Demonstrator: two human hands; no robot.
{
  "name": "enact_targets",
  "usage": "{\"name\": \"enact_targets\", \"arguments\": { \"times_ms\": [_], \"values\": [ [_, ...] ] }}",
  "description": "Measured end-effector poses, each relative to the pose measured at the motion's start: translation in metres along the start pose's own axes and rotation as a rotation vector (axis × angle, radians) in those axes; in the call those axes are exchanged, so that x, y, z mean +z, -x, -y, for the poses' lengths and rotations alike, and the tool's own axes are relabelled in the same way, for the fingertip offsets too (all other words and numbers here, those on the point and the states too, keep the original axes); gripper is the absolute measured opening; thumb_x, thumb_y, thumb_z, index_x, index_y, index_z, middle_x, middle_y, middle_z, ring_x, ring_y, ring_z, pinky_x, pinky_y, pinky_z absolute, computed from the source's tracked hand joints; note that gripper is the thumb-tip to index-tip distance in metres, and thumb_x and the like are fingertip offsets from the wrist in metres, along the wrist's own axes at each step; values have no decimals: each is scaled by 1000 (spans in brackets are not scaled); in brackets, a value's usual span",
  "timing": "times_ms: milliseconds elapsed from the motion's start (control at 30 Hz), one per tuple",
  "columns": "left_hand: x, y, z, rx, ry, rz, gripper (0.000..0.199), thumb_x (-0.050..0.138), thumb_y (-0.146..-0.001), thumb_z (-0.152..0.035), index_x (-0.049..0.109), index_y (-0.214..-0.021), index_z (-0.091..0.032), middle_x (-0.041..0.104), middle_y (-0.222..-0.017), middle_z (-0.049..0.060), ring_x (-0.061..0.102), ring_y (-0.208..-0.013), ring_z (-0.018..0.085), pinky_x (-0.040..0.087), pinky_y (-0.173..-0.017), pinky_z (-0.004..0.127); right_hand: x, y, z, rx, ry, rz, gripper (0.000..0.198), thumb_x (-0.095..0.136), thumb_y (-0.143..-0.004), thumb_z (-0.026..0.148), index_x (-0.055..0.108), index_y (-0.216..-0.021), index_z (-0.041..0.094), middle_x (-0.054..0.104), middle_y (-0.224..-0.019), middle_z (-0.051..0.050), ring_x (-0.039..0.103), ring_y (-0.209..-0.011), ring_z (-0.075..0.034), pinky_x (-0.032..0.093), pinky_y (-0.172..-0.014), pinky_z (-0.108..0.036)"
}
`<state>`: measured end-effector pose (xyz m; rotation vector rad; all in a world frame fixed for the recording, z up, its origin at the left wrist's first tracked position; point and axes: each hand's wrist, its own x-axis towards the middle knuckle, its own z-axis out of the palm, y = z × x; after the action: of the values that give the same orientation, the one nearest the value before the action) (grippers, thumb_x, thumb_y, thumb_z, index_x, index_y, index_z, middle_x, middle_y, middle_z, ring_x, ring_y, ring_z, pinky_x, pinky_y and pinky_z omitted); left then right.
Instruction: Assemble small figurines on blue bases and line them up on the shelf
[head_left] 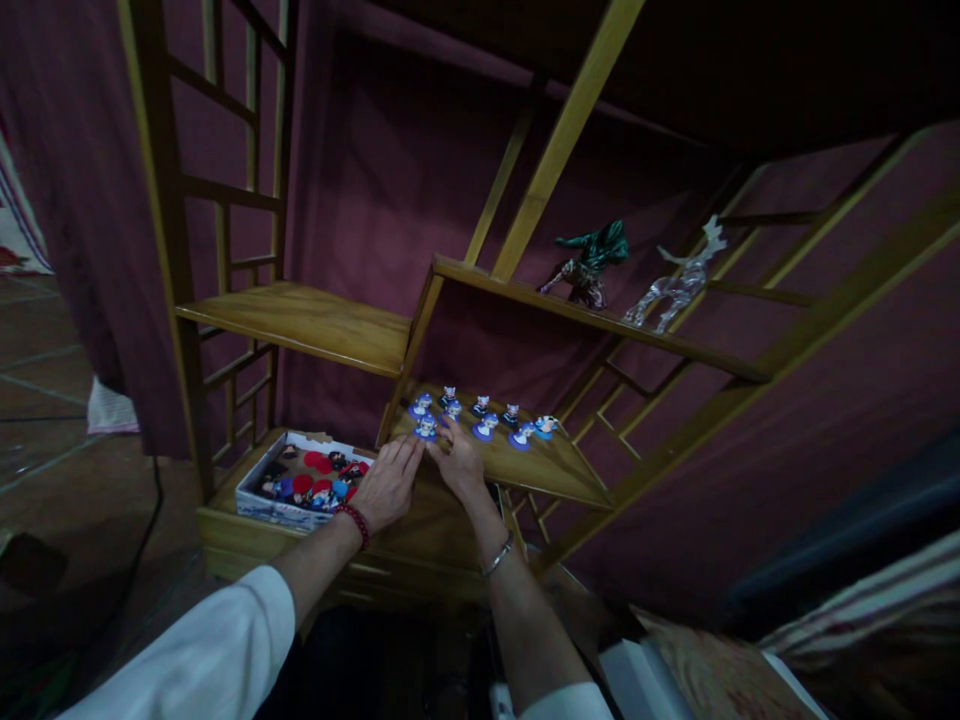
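A small figurine (425, 427) with pale blue-violet hair stands on a round purple base near the front left edge of the low shelf. My left hand (388, 482) has its fingers pressed together, their tips at the figurine's left side and base. From the right, my right hand (459, 462) closes thumb and fingers about the same figurine. Fingers partly hide its base. Similar purple-based figurines, such as one figurine (486, 427) to the right, stand in front of a row of darker figurines (511, 414). A blue-and-white figurine (546, 427) is at the right end.
A shallow cardboard box (289, 514) of red, blue and black figurines sits on the lower left surface. Above the low shelf (555, 472), a green-topped statuette (592, 262) and a clear deer figure (677, 280) stand on a higher shelf. A wooden divider (411, 340) rises near my hands.
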<state>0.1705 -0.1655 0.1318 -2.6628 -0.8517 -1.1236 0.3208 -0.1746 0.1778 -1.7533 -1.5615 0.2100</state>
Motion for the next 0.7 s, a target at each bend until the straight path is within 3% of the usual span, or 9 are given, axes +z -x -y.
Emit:
{"name": "enact_targets", "arguments": {
  "times_ms": [333,567,700],
  "values": [
    [-1,-1,-2,-11,-4,-30,52,33,-77,-7,33,-130,-7,44,-124,19,35,-117,28,32,-93,45,-2,-7,-8,-50,-68,69,50,59,-69,27,48,-118,24,63,-105,-2,57,-95,-17,43,-87,-34],
    [-2,-3,-3,-7,-10,-24,50,35,-77,-8,35,-127,-6,43,-122,19,36,-114,28,33,-93,44,-6,-17,-11,-62,-140,149,41,46,-73,13,55,-111,25,63,-105,0,57,-96,-15,43,-88,-29],
    [-1,-2,-3,-6,-11,-19,51,35,-77,-8,35,-127,-7,44,-122,19,35,-115,28,34,-92,45,-7,-23,-11,-41,-154,165,34,43,-78,20,57,-109,26,63,-105,1,56,-98,-16,42,-89,-32]
  ]
}}
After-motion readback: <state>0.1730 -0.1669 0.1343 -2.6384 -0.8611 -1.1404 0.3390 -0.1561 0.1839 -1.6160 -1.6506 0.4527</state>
